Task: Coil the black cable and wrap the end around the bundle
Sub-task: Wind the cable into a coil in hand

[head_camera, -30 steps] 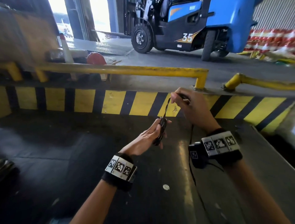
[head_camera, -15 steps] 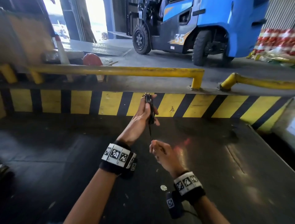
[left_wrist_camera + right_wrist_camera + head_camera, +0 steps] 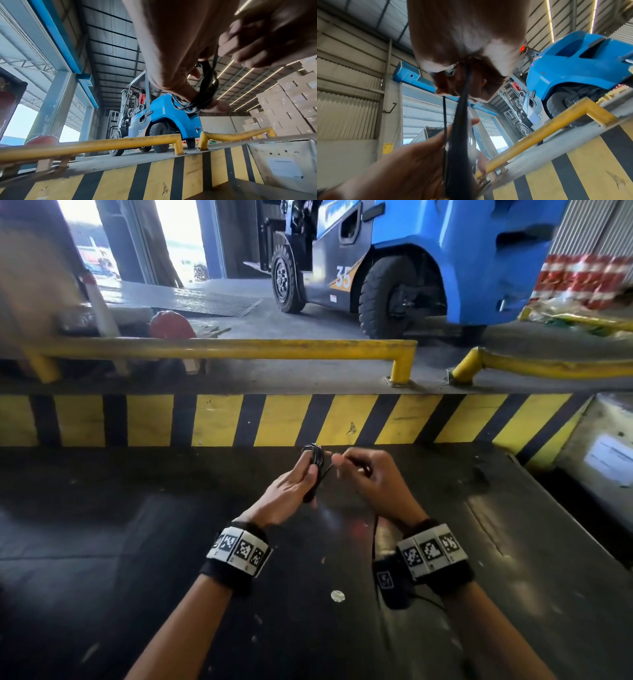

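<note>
Looming beyond yellow rail [image 3: 219, 349]: blue forklift [image 3: 445, 258].

A dark, glossy metal dock plate [image 3: 171, 559] spreads below the hands, scuffed and throwing back light near its middle. One small pale round spot [image 3: 337, 596] lies on it, with a few lighter flecks nearby. At its far edge rises a curb painted in yellow and black hazard stripes [image 3: 219, 421]; its right edge meets a pale concrete ledge [image 3: 609, 440].
</note>
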Available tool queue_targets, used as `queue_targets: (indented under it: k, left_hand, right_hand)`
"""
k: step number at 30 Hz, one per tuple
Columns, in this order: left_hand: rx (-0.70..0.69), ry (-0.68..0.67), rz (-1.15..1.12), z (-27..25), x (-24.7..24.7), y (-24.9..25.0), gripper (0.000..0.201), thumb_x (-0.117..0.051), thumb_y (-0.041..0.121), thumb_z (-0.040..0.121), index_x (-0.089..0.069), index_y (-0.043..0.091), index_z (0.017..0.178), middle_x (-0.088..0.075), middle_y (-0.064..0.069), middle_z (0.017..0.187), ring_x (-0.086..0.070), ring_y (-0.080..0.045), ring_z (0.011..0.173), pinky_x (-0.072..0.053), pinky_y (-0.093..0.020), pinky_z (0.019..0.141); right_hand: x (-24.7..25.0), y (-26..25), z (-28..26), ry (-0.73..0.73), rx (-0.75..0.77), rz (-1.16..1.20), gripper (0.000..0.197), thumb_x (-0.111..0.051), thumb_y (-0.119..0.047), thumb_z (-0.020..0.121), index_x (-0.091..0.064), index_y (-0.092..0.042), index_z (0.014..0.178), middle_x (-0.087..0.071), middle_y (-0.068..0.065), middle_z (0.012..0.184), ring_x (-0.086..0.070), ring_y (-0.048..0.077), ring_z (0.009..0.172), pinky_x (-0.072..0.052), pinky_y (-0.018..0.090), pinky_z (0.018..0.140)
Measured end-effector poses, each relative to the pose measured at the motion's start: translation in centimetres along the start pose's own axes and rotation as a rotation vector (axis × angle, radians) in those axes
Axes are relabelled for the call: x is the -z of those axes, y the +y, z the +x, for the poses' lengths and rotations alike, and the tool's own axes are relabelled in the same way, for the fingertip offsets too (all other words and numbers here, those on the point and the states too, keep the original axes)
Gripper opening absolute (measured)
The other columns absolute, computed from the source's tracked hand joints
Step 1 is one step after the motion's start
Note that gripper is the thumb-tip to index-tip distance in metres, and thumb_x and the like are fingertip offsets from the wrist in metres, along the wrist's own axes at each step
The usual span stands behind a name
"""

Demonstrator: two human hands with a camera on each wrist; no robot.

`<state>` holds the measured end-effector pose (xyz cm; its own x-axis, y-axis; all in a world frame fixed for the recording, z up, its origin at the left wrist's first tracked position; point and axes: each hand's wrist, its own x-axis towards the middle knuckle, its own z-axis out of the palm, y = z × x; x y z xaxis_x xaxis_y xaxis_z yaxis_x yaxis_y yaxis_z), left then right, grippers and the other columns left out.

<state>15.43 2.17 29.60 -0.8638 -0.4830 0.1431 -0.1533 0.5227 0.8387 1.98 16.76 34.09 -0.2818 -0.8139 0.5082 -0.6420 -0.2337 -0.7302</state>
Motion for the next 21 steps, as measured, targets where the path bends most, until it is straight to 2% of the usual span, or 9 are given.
queue_targets:
  k: [2, 5, 7, 9, 13, 14, 17, 19, 21]
  left_hand:
    - [-0.006, -0.045, -0.018, -0.8, -0.6, 0.4, 0.045, -0.029, 0.062, 0.095, -0.043, 0.037, 0.130, -0.071, -0.012, 0.088, -0.068, -0.032, 0.081, -0.052, -0.053, 0.088]
    - [-0.060, -0.135, -0.175, -2.3, -1.9, 1.3, 0.050, -0.031, 0.052, 0.100, -0.037, 0.030, 0.146, -0.067, -0.007, 0.096, -0.067, -0.025, 0.072, -0.052, -0.036, 0.078]
    - [-0.081, -0.178, -0.258, -3.0, -2.5, 2.2, 0.051, -0.029, 0.046, 0.103, -0.035, 0.026, 0.149, -0.065, -0.007, 0.100, -0.065, -0.022, 0.075, -0.050, -0.037, 0.082]
    - [-0.095, -0.191, -0.323, -3.5, -2.7, 3.3, 0.051, -0.027, 0.046, 0.105, -0.033, 0.024, 0.151, -0.065, -0.008, 0.103, -0.064, -0.018, 0.081, -0.050, -0.039, 0.087]
    - [-0.159, -0.194, -0.507, -4.6, -2.5, 5.3, 0.042, -0.020, 0.033, 0.108, -0.037, 0.019, 0.144, -0.061, -0.019, 0.106, -0.063, -0.029, 0.082, -0.055, -0.035, 0.081]
    - [-0.170, -0.180, -0.548, -4.6, -2.3, 5.8, 0.042, -0.021, 0.033, 0.108, -0.037, 0.017, 0.142, -0.060, -0.020, 0.107, -0.063, -0.031, 0.084, -0.055, -0.035, 0.081]
    - [-0.196, -0.060, -0.575, -3.9, -1.5, 6.6, 0.043, -0.024, 0.039, 0.107, -0.039, 0.021, 0.143, -0.060, -0.022, 0.106, -0.063, -0.035, 0.088, -0.055, -0.041, 0.082]
    - [-0.219, 0.046, -0.539, -3.0, -0.5, 6.8, 0.043, -0.022, 0.040, 0.108, -0.040, 0.026, 0.144, -0.059, -0.021, 0.105, -0.064, -0.033, 0.086, -0.056, -0.042, 0.080]
    - [-0.238, 0.122, -0.511, -2.0, 0.6, 6.6, 0.041, -0.019, 0.037, 0.109, -0.038, 0.025, 0.144, -0.058, -0.020, 0.103, -0.063, -0.032, 0.081, -0.057, -0.041, 0.078]
  right_hand:
    - [1.4, -0.2, 1.1, 0.052, -0.003, -0.010, 0.030, -0.060, -0.024, 0.101, -0.061, -0.025, 0.071, -0.057, -0.012, 0.063, -0.054, -0.003, 0.054, -0.039, 0.010, 0.056]
    - [2.4, 0.1, 2.7, 0.057, 0.014, -0.037, 0.032, -0.062, -0.027, 0.100, -0.063, -0.022, 0.069, -0.059, -0.009, 0.062, -0.052, -0.001, 0.051, -0.039, 0.011, 0.054]
    - [2.5, 0.7, 3.3, 0.039, 0.009, -0.035, 0.032, -0.062, -0.031, 0.099, -0.061, -0.025, 0.067, -0.058, -0.007, 0.062, -0.050, 0.003, 0.054, -0.041, 0.020, 0.056]
    - [2.3, 1.6, 3.7, 0.053, 0.002, 0.013, 0.035, -0.061, -0.030, 0.100, -0.057, -0.027, 0.065, -0.054, -0.010, 0.060, -0.048, 0.005, 0.055, -0.040, 0.022, 0.057]
    - [0.5, 3.4, 2.9, 0.032, -0.125, 0.153, 0.036, -0.047, -0.018, 0.107, -0.058, -0.003, 0.076, -0.054, 0.003, 0.063, -0.053, 0.006, 0.051, -0.043, 0.018, 0.057]
    - [-0.3, 3.8, 2.4, 0.022, -0.145, 0.176, 0.033, -0.045, -0.013, 0.107, -0.060, -0.003, 0.079, -0.059, 0.001, 0.064, -0.056, 0.004, 0.052, -0.045, 0.016, 0.057]
    - [-2.9, 4.0, 0.4, 0.001, -0.174, 0.323, 0.032, -0.044, 0.006, 0.103, -0.064, -0.016, 0.095, -0.072, -0.013, 0.068, -0.066, -0.008, 0.060, -0.049, 0.008, 0.058]
    - [-5.1, 3.5, -1.3, -0.001, -0.249, 0.437, 0.031, -0.044, -0.013, 0.107, -0.062, -0.017, 0.082, -0.062, -0.012, 0.062, -0.056, -0.006, 0.046, -0.040, 0.007, 0.045]
    - [-6.8, 4.1, -2.7, -0.024, -0.271, 0.375, 0.048, -0.045, -0.042, 0.105, -0.056, -0.011, 0.069, -0.047, -0.011, 0.058, -0.040, -0.002, 0.044, -0.030, 0.011, 0.044]
